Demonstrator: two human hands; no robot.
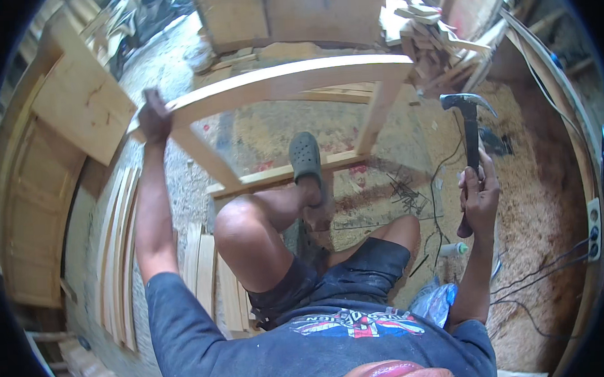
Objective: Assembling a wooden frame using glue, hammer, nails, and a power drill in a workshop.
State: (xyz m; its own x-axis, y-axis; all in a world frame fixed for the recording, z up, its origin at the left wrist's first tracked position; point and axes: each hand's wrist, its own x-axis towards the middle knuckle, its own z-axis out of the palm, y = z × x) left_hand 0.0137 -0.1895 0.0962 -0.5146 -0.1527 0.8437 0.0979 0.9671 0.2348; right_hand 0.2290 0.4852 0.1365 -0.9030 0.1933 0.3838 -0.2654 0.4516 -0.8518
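Observation:
A wooden frame [277,82] of pale boards stands upright on the floor in front of me, its long top board running left to right. My left hand [156,118] is closed around the left end of that board. My foot in a grey-green clog [305,156] rests on the frame's bottom rail [261,179]. Held up at the right, a claw hammer [470,124] points its metal head upward, and my right hand [480,194] grips its handle. The hammer is apart from the frame.
Scrap wood [437,44] is heaped beyond the frame's right end. Long boards [118,257] lie at my left, near a panelled door [37,220]. Nails [406,192], a dark cable [435,209] and a small bottle [453,249] lie right of my legs. Sawdust [540,245] covers the right floor.

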